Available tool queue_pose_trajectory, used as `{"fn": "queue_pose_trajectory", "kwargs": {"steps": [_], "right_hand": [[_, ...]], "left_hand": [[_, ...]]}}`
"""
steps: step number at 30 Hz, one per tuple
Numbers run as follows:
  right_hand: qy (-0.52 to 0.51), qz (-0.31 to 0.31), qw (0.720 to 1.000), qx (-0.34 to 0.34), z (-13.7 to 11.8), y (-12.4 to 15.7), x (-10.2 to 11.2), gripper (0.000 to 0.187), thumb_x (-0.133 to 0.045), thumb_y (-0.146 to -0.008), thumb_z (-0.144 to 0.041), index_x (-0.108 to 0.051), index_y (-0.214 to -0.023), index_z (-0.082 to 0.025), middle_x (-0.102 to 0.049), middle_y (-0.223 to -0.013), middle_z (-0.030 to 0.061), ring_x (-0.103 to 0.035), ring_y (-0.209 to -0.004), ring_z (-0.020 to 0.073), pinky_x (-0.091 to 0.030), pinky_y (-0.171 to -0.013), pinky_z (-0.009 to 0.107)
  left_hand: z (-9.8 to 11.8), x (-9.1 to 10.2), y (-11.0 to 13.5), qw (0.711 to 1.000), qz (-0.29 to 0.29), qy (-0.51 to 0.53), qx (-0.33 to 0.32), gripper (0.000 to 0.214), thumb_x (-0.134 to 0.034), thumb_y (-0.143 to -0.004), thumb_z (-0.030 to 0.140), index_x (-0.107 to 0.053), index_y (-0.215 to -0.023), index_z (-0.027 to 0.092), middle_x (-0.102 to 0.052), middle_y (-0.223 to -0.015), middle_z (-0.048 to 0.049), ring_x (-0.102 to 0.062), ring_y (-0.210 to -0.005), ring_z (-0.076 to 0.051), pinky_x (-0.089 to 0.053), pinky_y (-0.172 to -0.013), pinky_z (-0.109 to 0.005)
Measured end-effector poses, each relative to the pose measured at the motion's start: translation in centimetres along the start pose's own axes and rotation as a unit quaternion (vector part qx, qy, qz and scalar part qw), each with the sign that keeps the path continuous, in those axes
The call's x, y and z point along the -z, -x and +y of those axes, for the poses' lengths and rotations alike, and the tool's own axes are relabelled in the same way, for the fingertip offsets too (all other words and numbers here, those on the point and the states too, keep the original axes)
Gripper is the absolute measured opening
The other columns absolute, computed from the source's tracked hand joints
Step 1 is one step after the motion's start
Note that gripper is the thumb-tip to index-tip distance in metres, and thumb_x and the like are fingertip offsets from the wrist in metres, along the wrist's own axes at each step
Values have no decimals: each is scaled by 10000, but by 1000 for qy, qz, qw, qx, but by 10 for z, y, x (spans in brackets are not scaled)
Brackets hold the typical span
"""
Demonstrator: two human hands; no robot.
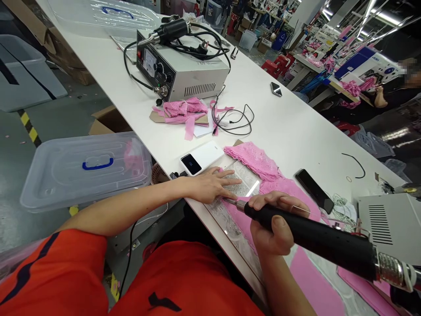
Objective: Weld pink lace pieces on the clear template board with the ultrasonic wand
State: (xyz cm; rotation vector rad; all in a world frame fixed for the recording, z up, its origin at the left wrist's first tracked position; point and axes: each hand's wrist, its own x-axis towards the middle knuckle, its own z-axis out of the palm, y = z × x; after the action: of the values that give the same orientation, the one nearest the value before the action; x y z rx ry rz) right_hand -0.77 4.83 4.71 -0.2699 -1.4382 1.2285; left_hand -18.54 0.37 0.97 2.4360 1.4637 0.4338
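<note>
My left hand (215,184) lies flat, fingers spread, on a clear plate (245,177) and the edge of the pink fabric (289,193). My right hand (274,224) is wrapped round a thick black handheld tool (312,235) with a narrow metal tip. That tip meets the pink fabric beside my left fingertips; whether it presses in cannot be made out. A pink lace piece (255,160) adjoins the fabric beyond my hands. Just past my left hand sits a white power bank (202,158) with a lit display.
A grey control box (197,74) carries a second black tool (173,30) and coiled cable. Bundled pink straps (184,109), a thin cable (233,125) and a black phone (315,191) lie on the white table. Another grey box (391,224) stands right; a lidded plastic bin (88,166) is left.
</note>
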Motion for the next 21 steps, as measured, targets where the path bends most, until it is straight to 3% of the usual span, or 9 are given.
{"fn": "queue_pose_trajectory", "kwargs": {"steps": [15, 21], "right_hand": [[-6, -4, 1000, -12, -1, -1, 1, 197, -589, -734, -250, -546, -926, -238, -540, -807, -29, -546, -550, 109, -495, -527, 323], [-9, -29, 1000, -7, -2, -1, 2, 164, -574, -759, -182, -545, -914, -227, -574, -810, -25, -574, -581, 118, -515, -564, 343]], "left_hand": [[-2, -2, -1, 1000, 6, 9, 5, 647, -544, -749, 32, -578, -1296, 375, -300, -1562, -18, -229, -1443, -358, -268, -1092, -613], [-1, 0, -1, 1000, -3, 7, 0, 642, -529, -761, 31, -567, -1316, 351, -294, -1562, -56, -225, -1438, -386, -283, -1058, -656]]}}
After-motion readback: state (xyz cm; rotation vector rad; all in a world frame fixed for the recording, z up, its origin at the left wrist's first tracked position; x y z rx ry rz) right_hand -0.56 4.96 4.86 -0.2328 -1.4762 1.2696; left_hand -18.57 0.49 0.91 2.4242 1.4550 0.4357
